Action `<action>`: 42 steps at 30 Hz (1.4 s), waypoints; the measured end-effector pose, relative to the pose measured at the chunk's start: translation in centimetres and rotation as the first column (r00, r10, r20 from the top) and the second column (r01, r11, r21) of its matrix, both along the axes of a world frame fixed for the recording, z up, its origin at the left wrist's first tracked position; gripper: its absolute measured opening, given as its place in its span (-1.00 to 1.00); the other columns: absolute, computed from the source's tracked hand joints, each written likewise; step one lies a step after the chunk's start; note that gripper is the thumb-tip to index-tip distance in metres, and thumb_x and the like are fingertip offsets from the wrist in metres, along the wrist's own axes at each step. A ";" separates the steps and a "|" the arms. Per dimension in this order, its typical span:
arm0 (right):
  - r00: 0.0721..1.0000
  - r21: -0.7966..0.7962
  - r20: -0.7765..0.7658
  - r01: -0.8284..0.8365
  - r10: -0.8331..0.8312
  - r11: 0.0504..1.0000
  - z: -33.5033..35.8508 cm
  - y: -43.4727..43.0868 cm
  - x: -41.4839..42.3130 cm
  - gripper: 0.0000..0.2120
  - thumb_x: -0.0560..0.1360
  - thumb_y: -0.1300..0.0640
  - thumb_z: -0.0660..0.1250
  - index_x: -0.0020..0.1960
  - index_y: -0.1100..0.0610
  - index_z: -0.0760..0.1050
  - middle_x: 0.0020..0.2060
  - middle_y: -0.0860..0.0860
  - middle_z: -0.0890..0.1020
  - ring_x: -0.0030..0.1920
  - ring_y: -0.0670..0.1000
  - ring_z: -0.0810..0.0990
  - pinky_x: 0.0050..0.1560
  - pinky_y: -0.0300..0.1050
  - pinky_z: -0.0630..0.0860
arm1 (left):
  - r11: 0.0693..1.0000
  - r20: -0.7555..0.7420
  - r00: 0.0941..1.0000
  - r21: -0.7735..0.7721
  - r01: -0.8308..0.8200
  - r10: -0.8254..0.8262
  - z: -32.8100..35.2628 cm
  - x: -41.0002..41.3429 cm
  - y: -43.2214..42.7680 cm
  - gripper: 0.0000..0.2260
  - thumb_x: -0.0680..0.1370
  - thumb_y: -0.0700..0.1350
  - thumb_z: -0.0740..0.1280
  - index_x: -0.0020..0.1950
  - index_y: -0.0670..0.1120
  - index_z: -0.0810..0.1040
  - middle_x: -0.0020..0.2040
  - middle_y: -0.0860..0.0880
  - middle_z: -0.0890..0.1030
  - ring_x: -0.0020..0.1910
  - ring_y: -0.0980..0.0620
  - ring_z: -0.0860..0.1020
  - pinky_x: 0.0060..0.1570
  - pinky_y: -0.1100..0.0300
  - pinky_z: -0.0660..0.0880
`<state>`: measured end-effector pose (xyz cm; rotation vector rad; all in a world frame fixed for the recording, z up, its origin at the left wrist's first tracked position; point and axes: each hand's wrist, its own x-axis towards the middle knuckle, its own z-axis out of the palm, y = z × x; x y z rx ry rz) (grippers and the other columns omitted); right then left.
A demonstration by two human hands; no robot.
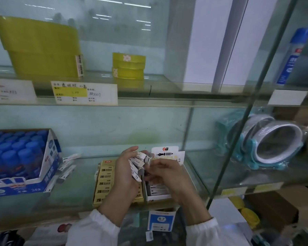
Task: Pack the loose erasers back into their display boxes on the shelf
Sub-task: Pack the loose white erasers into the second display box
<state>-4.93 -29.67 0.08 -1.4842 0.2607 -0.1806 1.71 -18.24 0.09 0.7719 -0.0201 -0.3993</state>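
Gold eraser box (103, 181), white erasers (138, 162)

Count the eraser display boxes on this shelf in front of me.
2. The gold box sits under the left hand, which grips loose erasers; the white box stands beside it on the right, under the right hand. The hands hide part of each.

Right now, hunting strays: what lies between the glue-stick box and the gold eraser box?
Head view: a few loose erasers lie on the glass shelf there.
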 end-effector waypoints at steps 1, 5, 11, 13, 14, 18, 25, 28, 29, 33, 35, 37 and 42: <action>1.000 0.032 0.007 -0.010 0.010 0.999 -0.1 0.3 0.1 -0.89 0.45 0.30 0.44 -0.04 0.31 0.64 -0.18 0.25 0.69 -0.25 0.14 0.65 -0.24 -0.10 0.62 | 1.000 -0.031 0.999 -0.024 0.014 -0.015 -0.1 0.1 0.0 -0.76 0.54 -0.28 0.18 0.20 -0.15 0.43 -0.19 -0.23 0.69 -0.22 -0.18 0.63 -0.22 0.07 0.43; 0.998 0.047 0.031 -0.056 0.055 0.997 -0.2 -0.1 0.0 -0.89 0.44 0.32 0.45 -0.04 0.30 0.65 -0.18 0.21 0.70 -0.25 0.13 0.65 -0.20 -0.08 0.62 | 0.994 -0.094 0.995 -0.103 0.030 -0.040 -0.2 0.5 0.3 -0.75 0.56 -0.27 0.19 0.22 -0.17 0.47 -0.14 -0.21 0.67 -0.18 -0.15 0.72 -0.25 0.12 0.58; 0.991 -0.027 0.082 0.104 -0.101 0.994 0.2 -2.9 -1.6 -0.86 0.43 0.28 0.47 -0.03 0.29 0.63 -0.19 0.22 0.71 -0.25 0.15 0.65 -0.25 -0.09 0.60 | 0.995 0.025 0.997 0.065 -0.071 0.069 -1.1 1.3 1.1 -0.70 0.58 -0.31 0.23 0.31 -0.15 0.42 0.04 -0.28 0.71 -0.27 -0.10 0.65 -0.48 0.21 0.47; 0.980 -0.044 0.110 0.173 -0.167 0.984 0.3 -3.9 -2.3 -0.90 0.45 0.30 0.44 -0.03 0.26 0.64 -0.16 0.19 0.72 -0.23 0.14 0.67 -0.23 -0.09 0.60 | 0.993 0.073 0.996 0.106 -0.050 0.042 -1.2 1.3 1.2 -0.73 0.58 -0.30 0.27 0.27 -0.12 0.38 0.08 -0.27 0.70 -0.25 -0.12 0.62 -0.48 0.20 0.45; 0.974 -0.058 0.116 0.203 -0.195 0.978 0.2 -4.3 -2.6 -0.89 0.46 0.31 0.43 -0.02 0.23 0.65 -0.15 0.16 0.73 -0.21 0.13 0.68 -0.20 -0.07 0.60 | 0.989 0.103 0.994 0.142 -0.039 0.025 -1.3 1.3 1.2 -0.74 0.58 -0.28 0.29 0.24 -0.13 0.37 0.08 -0.25 0.71 -0.23 -0.12 0.62 -0.46 0.20 0.44; 0.935 -0.208 0.109 0.353 -0.337 0.912 -0.9 -5.0 -3.5 -0.79 0.51 0.30 0.36 0.02 0.06 0.67 -0.17 0.01 0.74 -0.25 0.01 0.68 -0.19 -0.08 0.59 | 0.967 0.189 0.982 0.252 -0.026 -0.023 -1.5 1.0 1.0 -0.78 0.57 -0.23 0.36 0.19 -0.16 0.43 0.08 -0.16 0.73 -0.18 -0.09 0.67 -0.38 0.21 0.41; 0.810 -0.460 0.165 0.568 -0.563 0.683 -2.1 -3.6 -3.1 -0.89 0.50 0.14 0.41 -0.05 -0.05 0.67 -0.24 -0.16 0.70 -0.24 -0.10 0.67 -0.20 -0.15 0.62 | 0.974 0.178 0.984 0.221 -0.040 0.000 -1.8 1.1 1.2 -0.76 0.53 -0.28 0.40 0.18 -0.16 0.52 -0.01 -0.19 0.73 -0.13 -0.19 0.60 -0.46 0.18 0.42; 0.743 -0.543 0.211 0.629 -0.635 0.556 -1.7 -3.4 -3.0 -0.93 0.51 0.11 0.40 -0.06 0.03 0.67 -0.24 -0.13 0.68 -0.26 -0.22 0.59 -0.32 -0.40 0.42 | 0.976 0.165 0.986 0.214 -0.046 0.010 -2.1 1.3 1.3 -0.74 0.52 -0.29 0.41 0.20 -0.19 0.55 -0.20 -0.21 0.65 -0.25 -0.16 0.54 -0.51 0.19 0.39; 0.728 -0.554 0.215 0.640 -0.651 0.533 -1.6 -3.4 -3.0 -0.92 0.51 0.11 0.40 -0.05 0.05 0.67 -0.22 -0.10 0.69 -0.27 -0.23 0.58 -0.34 -0.44 0.36 | 0.976 0.165 0.986 0.215 -0.038 0.002 -2.1 1.3 1.3 -0.74 0.52 -0.29 0.41 0.20 -0.20 0.56 -0.22 -0.23 0.63 -0.30 -0.14 0.55 -0.53 0.20 0.38; 0.740 -0.674 0.171 0.569 -0.650 0.471 -1.4 -3.0 -2.9 -0.92 0.52 0.09 0.38 -0.03 0.04 0.65 -0.18 -0.05 0.70 -0.35 -0.25 0.48 -0.41 -0.41 0.27 | 0.970 0.184 0.982 0.243 0.003 -0.049 -2.2 1.3 1.2 -0.75 0.50 -0.29 0.42 0.17 -0.20 0.58 -0.18 -0.22 0.67 -0.22 -0.18 0.56 -0.55 0.22 0.36; 0.743 -0.774 0.132 0.491 -0.656 0.400 -1.2 -2.7 -3.0 -0.91 0.54 0.07 0.35 -0.03 0.00 0.64 -0.23 -0.07 0.62 -0.40 -0.27 0.39 -0.45 -0.38 0.21 | 0.970 0.195 0.978 0.242 0.019 -0.068 -2.2 1.2 1.2 -0.79 0.51 -0.30 0.42 0.14 -0.20 0.59 -0.17 -0.22 0.68 -0.17 -0.21 0.51 -0.57 0.22 0.33; 0.739 -0.820 0.095 0.437 -0.667 0.368 -1.2 -2.5 -3.0 -0.88 0.53 0.08 0.32 0.00 0.02 0.63 -0.16 -0.05 0.53 -0.39 -0.20 0.39 -0.45 -0.34 0.17 | 0.968 0.205 0.976 0.248 0.023 -0.076 -2.3 1.2 1.2 -0.81 0.51 -0.30 0.42 0.11 -0.20 0.60 -0.17 -0.22 0.68 -0.15 -0.23 0.48 -0.57 0.22 0.33; 0.743 -0.882 0.006 0.320 -0.669 0.347 -1.4 -2.4 -2.6 -0.82 0.50 0.14 0.30 0.05 0.03 0.63 -0.06 -0.02 0.36 -0.21 0.02 0.50 -0.30 -0.20 0.32 | 0.966 0.227 0.971 0.259 0.012 -0.073 -2.3 1.1 1.2 -0.80 0.51 -0.30 0.42 0.13 -0.20 0.60 -0.16 -0.18 0.69 -0.16 -0.22 0.51 -0.56 0.21 0.33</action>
